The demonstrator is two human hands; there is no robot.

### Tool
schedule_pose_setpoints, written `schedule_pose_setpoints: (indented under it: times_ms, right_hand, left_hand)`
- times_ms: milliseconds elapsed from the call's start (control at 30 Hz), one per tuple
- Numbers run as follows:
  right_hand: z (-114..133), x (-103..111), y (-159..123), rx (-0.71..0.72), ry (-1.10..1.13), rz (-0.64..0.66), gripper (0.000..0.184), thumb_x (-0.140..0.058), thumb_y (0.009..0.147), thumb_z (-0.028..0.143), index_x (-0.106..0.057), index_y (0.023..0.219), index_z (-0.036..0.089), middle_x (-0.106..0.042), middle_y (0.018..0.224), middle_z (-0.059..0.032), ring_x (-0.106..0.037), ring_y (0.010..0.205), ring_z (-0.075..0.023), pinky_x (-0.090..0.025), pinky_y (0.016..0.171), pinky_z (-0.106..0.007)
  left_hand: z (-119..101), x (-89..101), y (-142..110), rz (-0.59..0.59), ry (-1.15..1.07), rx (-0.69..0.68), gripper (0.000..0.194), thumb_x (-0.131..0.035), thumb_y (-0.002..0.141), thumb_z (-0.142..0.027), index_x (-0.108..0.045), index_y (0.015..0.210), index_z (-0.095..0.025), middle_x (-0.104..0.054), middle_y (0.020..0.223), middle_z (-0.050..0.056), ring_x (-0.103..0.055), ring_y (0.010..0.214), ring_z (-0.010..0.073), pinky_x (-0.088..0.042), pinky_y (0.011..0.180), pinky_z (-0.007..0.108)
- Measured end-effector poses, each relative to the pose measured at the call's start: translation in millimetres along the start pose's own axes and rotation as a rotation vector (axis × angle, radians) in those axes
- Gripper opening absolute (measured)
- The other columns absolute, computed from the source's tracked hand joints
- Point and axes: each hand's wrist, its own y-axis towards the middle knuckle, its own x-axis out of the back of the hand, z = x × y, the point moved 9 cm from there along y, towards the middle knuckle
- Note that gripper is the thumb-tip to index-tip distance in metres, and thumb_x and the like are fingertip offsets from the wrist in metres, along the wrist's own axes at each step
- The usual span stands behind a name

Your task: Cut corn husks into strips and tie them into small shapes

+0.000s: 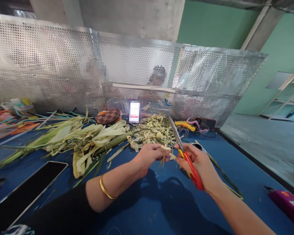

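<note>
My left hand (153, 155) pinches a short piece of pale dried corn husk (165, 148) between thumb and fingers. Close beside it, my right hand (197, 160) is closed around a pair of scissors (194, 173) with red and yellow handles, the blades pointing up and away. A thin strip of husk also shows at the right fingertips, near the left hand. Just beyond both hands lies a heap of shredded husk (156, 129). Larger whole husks (95, 135) are piled to the left.
On the blue table (147, 209) are a phone (31, 192), a checkered pouch (108, 116), a lit screen (134, 111), a yellow-handled tool (185, 125) and a purple object (286, 204). A perforated metal screen (137, 62) stands along the back, with people behind it.
</note>
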Motion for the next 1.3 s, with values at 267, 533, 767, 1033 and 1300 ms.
schedule_pose_setpoints:
  times_ms: [267,533,767,1033,1300]
  right_hand:
    - [5.7,20.4,2.7,0.147,-0.304,-0.150,0.049,-0.070,0.065,0.047,-0.061,0.103,0.018,-0.068,0.078,-0.0050,-0.063,0.070,-0.0200,-0.052,0.067,-0.032]
    - [21.3,32.3,-13.6,0.163,-0.423,-0.081,0.057,-0.066,0.068,0.048,-0.059,0.117,0.020,-0.070,0.091,-0.0066,-0.067,0.081,-0.0220,-0.054,0.072,-0.031]
    - [-5.1,18.6,-10.7,0.046,-0.669,0.173,0.044,-0.064,0.070,0.045,-0.065,0.107,0.021,-0.064,0.065,0.0007,-0.059,0.058,-0.0168,-0.046,0.054,-0.025]
    - [3.1,13.3,-6.8,0.050,-0.769,0.069,0.043,-0.061,0.070,0.052,-0.066,0.101,0.023,-0.066,0.067,0.0008,-0.059,0.058,-0.0174,-0.047,0.056,-0.026]
    - [8.8,11.0,-7.3,0.176,-0.708,0.060,0.049,-0.062,0.072,0.055,-0.068,0.104,0.018,-0.069,0.072,-0.0040,-0.062,0.063,-0.0203,-0.050,0.061,-0.030]
  left_hand:
    - [-3.0,11.3,2.1,-0.115,0.070,-0.020,0.008,-0.074,0.062,-0.020,-0.068,0.060,-0.015,-0.065,0.061,0.002,-0.058,0.056,0.0107,-0.043,0.065,0.025]
    - [-27.5,45.9,13.1,-0.247,-0.216,-0.124,0.012,-0.076,0.064,-0.019,-0.068,0.067,-0.012,-0.068,0.069,0.005,-0.061,0.060,0.0095,-0.044,0.064,0.021]
    - [-34.9,56.7,13.6,-0.286,-0.338,-0.144,0.012,-0.076,0.066,-0.018,-0.069,0.074,-0.012,-0.070,0.073,0.006,-0.064,0.064,0.0108,-0.047,0.066,0.021]
    - [-29.4,43.4,14.1,-0.188,-0.309,-0.185,0.022,-0.081,0.059,-0.025,-0.070,0.072,-0.012,-0.068,0.070,0.004,-0.060,0.063,0.0097,-0.045,0.066,0.022]
    - [-27.7,33.7,12.0,-0.128,-0.247,-0.198,0.030,-0.084,0.053,-0.033,-0.070,0.070,-0.013,-0.066,0.070,0.003,-0.058,0.062,0.0091,-0.044,0.065,0.021]
